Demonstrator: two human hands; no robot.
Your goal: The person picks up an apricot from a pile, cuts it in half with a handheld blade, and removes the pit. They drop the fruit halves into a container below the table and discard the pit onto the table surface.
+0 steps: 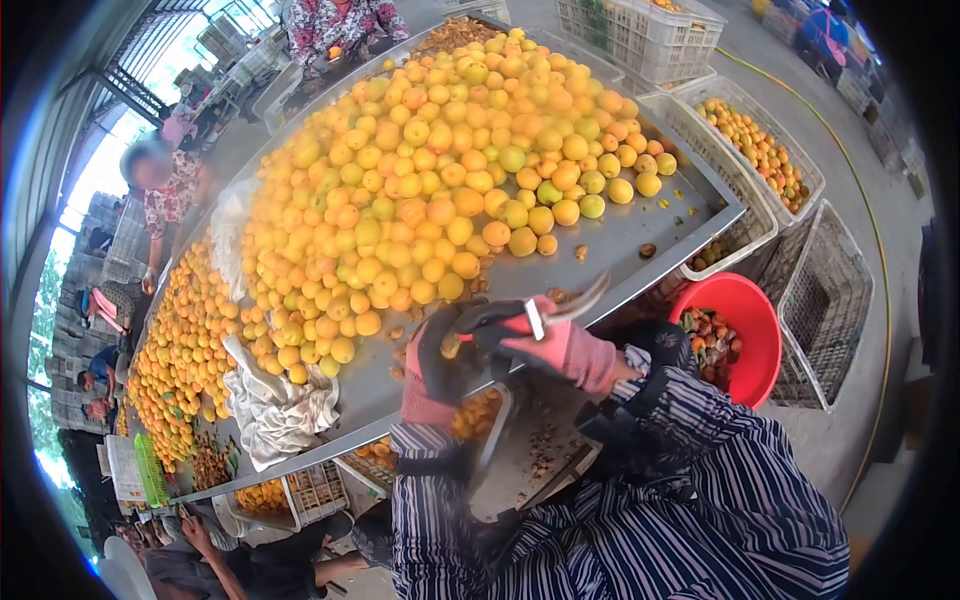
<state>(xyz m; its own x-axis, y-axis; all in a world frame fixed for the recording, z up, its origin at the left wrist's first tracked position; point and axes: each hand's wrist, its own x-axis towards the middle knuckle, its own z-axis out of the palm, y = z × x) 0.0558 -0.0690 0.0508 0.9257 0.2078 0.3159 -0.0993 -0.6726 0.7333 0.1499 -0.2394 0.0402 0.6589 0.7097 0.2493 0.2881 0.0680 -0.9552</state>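
Both my hands wear pink gloves with dark palms and meet at the near edge of the metal table (630,250). In my right hand (560,345) is a curved knife (582,303), its metal blade pointing away to the right, with a white piece at its base. My left hand (432,362) is closed around a small brownish-yellow thing (452,346), too blurred to name, and the right fingers touch or nearly touch it. Just beyond lies a big heap of yellow-orange apricot-like fruit (400,190). Brown pits or scraps (400,345) lie near my left hand.
A red basin (765,335) with scraps stands to my right, beside plastic crates (830,310) and a fruit-filled crate (760,150). A white cloth (275,400) lies on the table at left. More fruit crates (320,495) sit below. Other people work along the far sides.
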